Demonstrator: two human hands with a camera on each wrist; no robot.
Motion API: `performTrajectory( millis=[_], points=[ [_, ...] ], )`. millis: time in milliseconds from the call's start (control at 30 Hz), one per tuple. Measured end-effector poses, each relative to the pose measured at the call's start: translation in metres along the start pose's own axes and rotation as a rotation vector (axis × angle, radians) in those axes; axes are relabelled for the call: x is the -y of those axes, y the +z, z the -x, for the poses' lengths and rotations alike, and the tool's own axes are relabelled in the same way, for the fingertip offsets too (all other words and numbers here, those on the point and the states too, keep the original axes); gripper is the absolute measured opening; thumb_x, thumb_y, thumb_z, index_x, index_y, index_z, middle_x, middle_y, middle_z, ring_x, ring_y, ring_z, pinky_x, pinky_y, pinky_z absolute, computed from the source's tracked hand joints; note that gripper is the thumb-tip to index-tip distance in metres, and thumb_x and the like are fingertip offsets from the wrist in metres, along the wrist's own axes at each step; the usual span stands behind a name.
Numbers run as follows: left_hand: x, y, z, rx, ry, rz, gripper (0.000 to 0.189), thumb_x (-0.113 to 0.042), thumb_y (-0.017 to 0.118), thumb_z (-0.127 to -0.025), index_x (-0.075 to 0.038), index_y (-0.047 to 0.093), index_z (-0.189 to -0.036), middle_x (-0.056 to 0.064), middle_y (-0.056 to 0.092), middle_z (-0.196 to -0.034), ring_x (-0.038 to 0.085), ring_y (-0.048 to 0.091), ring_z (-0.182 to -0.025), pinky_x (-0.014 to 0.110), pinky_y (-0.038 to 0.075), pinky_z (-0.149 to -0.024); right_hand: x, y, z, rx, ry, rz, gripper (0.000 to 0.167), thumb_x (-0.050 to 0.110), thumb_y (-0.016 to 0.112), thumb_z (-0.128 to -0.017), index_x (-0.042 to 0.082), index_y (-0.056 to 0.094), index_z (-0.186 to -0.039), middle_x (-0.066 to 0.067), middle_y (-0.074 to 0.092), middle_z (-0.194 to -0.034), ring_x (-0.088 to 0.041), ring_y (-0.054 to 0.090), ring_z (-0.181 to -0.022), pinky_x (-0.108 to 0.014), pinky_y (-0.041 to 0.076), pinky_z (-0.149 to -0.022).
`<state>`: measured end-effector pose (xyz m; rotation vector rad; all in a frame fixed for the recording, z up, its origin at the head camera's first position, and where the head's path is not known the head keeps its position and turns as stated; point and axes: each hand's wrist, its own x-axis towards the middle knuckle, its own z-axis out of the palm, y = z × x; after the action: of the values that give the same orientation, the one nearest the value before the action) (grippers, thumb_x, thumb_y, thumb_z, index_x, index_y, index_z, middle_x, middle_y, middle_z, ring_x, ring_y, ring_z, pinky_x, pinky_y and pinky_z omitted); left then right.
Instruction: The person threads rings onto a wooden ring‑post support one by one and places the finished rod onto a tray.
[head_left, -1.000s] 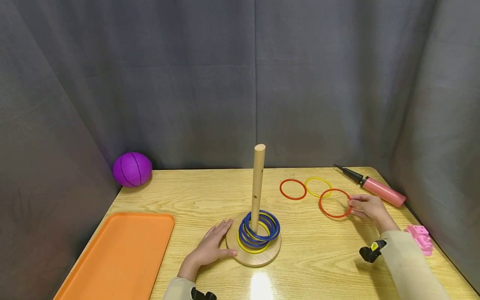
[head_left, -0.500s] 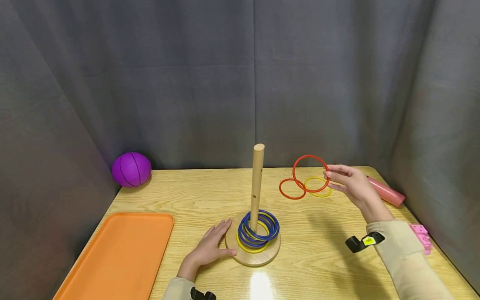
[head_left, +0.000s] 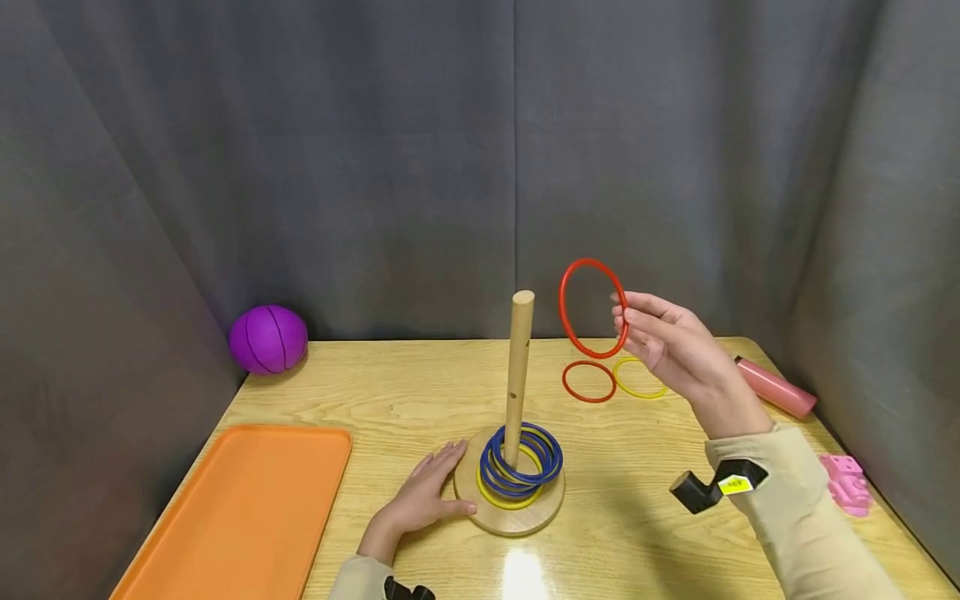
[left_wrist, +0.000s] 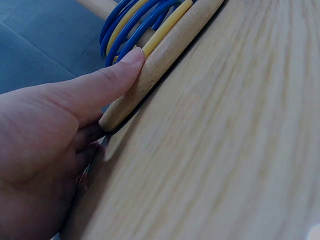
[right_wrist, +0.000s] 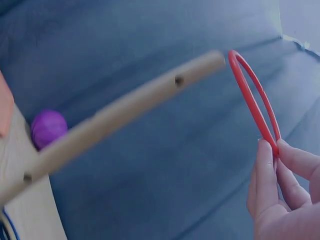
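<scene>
A wooden peg (head_left: 517, 375) rises from a round wooden base (head_left: 468, 487) on the table. Several blue rings (head_left: 556, 458) lie stacked round its foot with yellow rings among them, one yellow ring (head_left: 510, 505) lowest. My left hand (head_left: 423, 496) rests against the base's left edge, fingers straight, its thumb on the rim in the left wrist view. Raised to the right of the peg, my right hand (head_left: 675, 346) pinches a red ring (head_left: 562, 304) between thumb and fingers. The right wrist view shows this ring nearly edge-on beside the peg's top end.
Behind the peg on its right lie another red ring (head_left: 588, 401) and a yellow ring (head_left: 641, 396). An orange tray (head_left: 240, 508) and a purple ball (head_left: 267, 339) are on the left. A pink pump (head_left: 776, 387), partly hidden, and a pink toy (head_left: 847, 485) lie at right.
My right hand has lifted the red ring from low over the table, moving up and left toward the peg's top, and the ring has tipped upright. The left hand has stayed at the base.
</scene>
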<state>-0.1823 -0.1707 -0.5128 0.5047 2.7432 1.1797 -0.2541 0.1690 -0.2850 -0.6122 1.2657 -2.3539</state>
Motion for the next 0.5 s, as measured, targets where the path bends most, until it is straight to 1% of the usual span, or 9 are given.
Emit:
performTrajectory(
  millis=[100,200,333,400,500],
  points=[
    [0.001,0.0,0.0,0.003,-0.008,0.003,0.097,-0.041,0.077,-0.079,-0.006,0.026,-0.153,0.021,0.026,-0.158,0.038,0.021,-0.148,0.057,0.009,-0.122,-0.001,0.014,-0.004,0.031,-0.007,-0.015,0.028,-0.004,0.043,-0.1,0.002,0.069,-0.108,-0.006,0.072,-0.096,-0.013,0.07,-0.084,-0.02,0.059,-0.076],
    [0.0,-0.001,-0.001,0.002,-0.006,0.002,0.097,-0.041,0.077,-0.079,-0.005,0.026,-0.153,0.02,0.027,-0.158,0.038,0.02,-0.149,0.057,0.009,-0.122,-0.004,0.026,-0.008,0.025,-0.011,0.01,0.025,-0.003,0.047,-0.099,0.004,0.07,-0.105,-0.005,0.072,-0.094,-0.012,0.07,-0.083,-0.019,0.059,-0.074],
    [-0.001,-0.002,-0.001,0.0,0.009,-0.001,0.097,-0.041,0.077,-0.079,-0.004,0.026,-0.153,0.019,0.029,-0.158,0.038,0.02,-0.148,0.058,0.009,-0.121,-0.011,0.035,-0.012,-0.047,0.016,0.061,0.02,-0.001,0.053,-0.096,0.008,0.071,-0.101,-0.002,0.072,-0.092,-0.01,0.068,-0.082,-0.018,0.059,-0.073],
    [-0.001,-0.002,-0.001,0.003,0.012,-0.004,0.097,-0.041,0.077,-0.079,-0.004,0.026,-0.153,0.019,0.029,-0.158,0.038,0.02,-0.148,0.058,0.01,-0.122,-0.016,0.036,-0.013,-0.091,0.044,0.083,0.019,0.0,0.055,-0.096,0.01,0.071,-0.1,-0.001,0.072,-0.092,-0.009,0.068,-0.082,-0.018,0.058,-0.072],
    [-0.001,-0.002,0.0,0.004,0.016,-0.004,0.097,-0.041,0.077,-0.079,-0.003,0.026,-0.153,0.019,0.029,-0.157,0.039,0.021,-0.148,0.058,0.01,-0.121,-0.027,0.033,-0.013,-0.138,0.085,0.116,0.02,0.0,0.055,-0.096,0.012,0.071,-0.098,0.0,0.071,-0.092,-0.008,0.067,-0.082,-0.017,0.059,-0.071]
  ],
)
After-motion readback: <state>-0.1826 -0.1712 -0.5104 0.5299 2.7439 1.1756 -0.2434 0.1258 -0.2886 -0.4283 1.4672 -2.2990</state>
